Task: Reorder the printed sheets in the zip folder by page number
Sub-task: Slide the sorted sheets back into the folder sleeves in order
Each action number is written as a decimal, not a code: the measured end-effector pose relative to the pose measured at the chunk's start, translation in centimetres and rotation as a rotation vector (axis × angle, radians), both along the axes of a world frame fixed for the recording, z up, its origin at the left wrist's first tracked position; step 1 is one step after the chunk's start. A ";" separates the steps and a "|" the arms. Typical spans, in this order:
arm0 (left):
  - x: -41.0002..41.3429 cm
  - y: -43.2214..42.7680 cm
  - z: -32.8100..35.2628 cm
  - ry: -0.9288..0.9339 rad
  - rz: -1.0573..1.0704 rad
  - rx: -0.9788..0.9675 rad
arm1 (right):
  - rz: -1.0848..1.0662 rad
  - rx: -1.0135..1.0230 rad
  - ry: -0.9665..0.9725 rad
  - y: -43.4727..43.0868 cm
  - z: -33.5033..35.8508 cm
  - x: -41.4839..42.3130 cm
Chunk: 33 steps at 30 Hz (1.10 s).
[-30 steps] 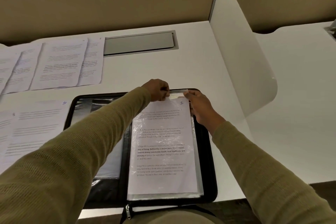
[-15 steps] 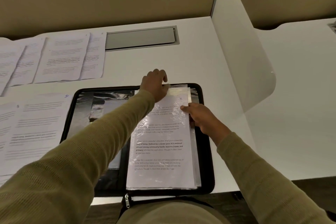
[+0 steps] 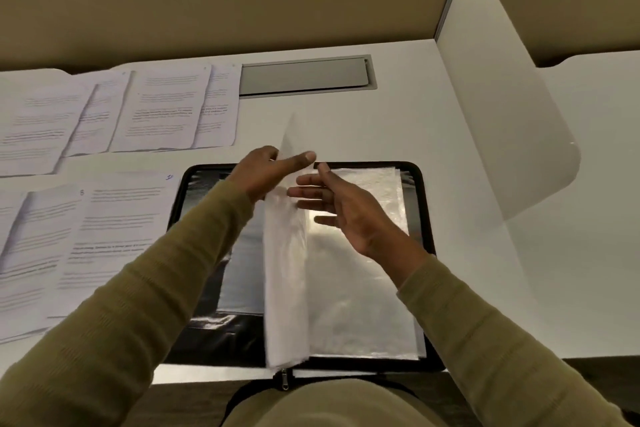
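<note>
A black zip folder lies open on the white desk in front of me. One clear sleeve with a printed sheet inside stands on edge over the folder's spine, mid-turn. My left hand pinches that sleeve at its top edge, thumb on the near side. To its right my right hand hovers with straight, spread fingers against the standing sleeve. Empty clear sleeves lie flat on the folder's right half. Loose printed sheets lie to the folder's left.
Several more printed sheets lie in a row at the back left. A grey cable hatch is set into the desk behind the folder. A white divider panel stands at the right. The folder's zip pull hangs at the near edge.
The sleeve with the printed sheet lay flat on the right half before. Now it is lifted and swung up toward the left. My right hand has left the sheet's corner and opened.
</note>
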State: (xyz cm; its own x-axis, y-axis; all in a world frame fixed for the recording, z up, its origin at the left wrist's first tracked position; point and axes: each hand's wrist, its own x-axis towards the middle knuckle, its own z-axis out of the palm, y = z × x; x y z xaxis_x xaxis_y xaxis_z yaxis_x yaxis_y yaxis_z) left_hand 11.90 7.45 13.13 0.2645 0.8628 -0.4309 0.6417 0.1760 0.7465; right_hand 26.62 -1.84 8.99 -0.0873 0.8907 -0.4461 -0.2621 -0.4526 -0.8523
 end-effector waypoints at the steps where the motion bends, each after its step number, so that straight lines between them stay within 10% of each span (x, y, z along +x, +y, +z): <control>1: -1.6 0.7 -0.1 0.003 0.026 0.011 | 0.005 0.020 -0.008 0.2 0.1 -1.3; 5: -8.1 4.2 -1.7 -0.002 0.196 -0.013 | -0.071 0.145 -0.190 1.0 -0.8 -6.8; 15: -17.7 8.8 -8.2 0.083 0.168 -0.132 | 0.169 0.270 -1.360 0.9 -10.4 -16.7; 33: -17.0 7.3 -10.9 0.514 0.154 0.223 | 0.162 0.250 -1.473 0.0 -13.5 -18.1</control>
